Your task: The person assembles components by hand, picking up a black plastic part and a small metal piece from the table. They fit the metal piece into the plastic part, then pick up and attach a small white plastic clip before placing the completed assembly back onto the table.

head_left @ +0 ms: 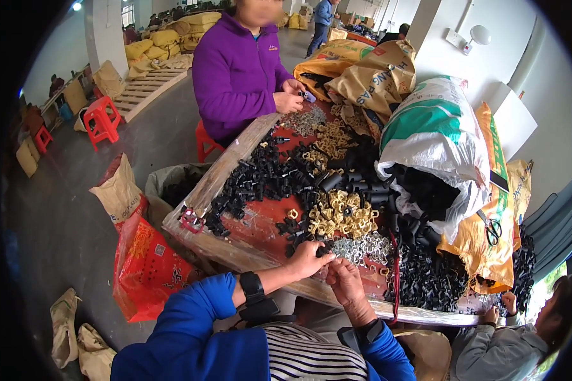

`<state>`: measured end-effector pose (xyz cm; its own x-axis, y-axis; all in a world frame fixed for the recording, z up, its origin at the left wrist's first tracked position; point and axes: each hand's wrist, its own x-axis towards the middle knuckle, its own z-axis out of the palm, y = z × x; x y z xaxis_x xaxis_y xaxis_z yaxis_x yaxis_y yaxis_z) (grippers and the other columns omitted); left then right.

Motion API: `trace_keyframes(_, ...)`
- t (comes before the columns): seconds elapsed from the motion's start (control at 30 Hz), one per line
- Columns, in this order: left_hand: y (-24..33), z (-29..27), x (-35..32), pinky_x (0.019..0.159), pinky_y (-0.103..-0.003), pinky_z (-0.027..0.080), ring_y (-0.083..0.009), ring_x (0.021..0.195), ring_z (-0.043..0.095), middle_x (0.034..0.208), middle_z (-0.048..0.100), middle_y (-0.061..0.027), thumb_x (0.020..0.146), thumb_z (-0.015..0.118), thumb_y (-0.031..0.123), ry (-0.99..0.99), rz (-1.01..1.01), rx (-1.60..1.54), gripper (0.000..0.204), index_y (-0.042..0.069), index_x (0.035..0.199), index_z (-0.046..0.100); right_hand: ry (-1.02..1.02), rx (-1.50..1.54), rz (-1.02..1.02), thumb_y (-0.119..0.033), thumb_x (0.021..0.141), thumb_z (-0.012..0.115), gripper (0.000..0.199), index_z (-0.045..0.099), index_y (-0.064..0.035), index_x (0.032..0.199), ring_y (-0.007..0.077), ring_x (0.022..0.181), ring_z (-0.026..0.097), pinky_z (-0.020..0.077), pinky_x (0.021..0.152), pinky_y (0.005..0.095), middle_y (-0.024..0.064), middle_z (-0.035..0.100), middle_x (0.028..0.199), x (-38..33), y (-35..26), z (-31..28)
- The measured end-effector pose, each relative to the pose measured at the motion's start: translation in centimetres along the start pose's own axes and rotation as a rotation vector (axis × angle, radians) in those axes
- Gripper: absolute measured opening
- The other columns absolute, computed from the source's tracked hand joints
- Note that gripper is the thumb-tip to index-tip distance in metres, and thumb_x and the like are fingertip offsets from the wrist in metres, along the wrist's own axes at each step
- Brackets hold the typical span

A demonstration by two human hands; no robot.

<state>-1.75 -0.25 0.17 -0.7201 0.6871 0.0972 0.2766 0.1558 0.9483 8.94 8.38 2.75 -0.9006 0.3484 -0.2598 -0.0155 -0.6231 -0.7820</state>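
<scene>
At the near edge of a red-topped table (254,219), my left hand (305,260) pinches a small black plastic part (323,249). My right hand (347,282) is close beside it, fingers curled and pressed together; what they hold, if anything, is too small to make out. Just beyond my hands lies a heap of silvery metal clips (364,248). Behind that sits a mound of gold-coloured metal pieces (343,214). Loose black plastic parts (260,174) cover much of the tabletop to the left and far side.
A white and green woven sack (435,136) spills black parts at the right. Scissors (491,230) hang on a yellow sack (483,254). A purple-sleeved person (238,76) works at the far side; another (508,343) sits at right. A red bag (149,273) stands left of the table.
</scene>
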Motion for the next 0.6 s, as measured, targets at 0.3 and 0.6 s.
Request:
trace_keyframes(0.3,-0.5,0.1,0.2,0.062,-0.034,0.043,-0.0300,0.069,0.057,0.071,0.056,-0.0222,0.065,0.062,0.029,0.046,-0.016,-0.004,0.041,-0.006,0.084,0.054,-0.041,-0.488,-0.125,-0.012,0.080,0.048,0.013,0.049,-0.0033,0.070,0.0050,0.047,0.038,0.0316,0.044,0.0181,-0.0018,0.046,0.056,0.3,0.3,-1.2)
trace_keyframes(0.6,-0.8,-0.6,1.4,0.061,-0.034,0.043,-0.0296,0.066,0.056,0.069,0.056,-0.0210,0.065,0.062,0.029,0.033,0.040,0.121,0.039,-0.005,0.081,0.054,0.002,-0.529,-0.097,-0.013,0.079,0.047,0.014,0.048,-0.0032,0.070,0.0051,0.047,0.037,0.0302,0.044,0.0186,-0.0018,0.044,0.056,1.4,-0.4,-1.6)
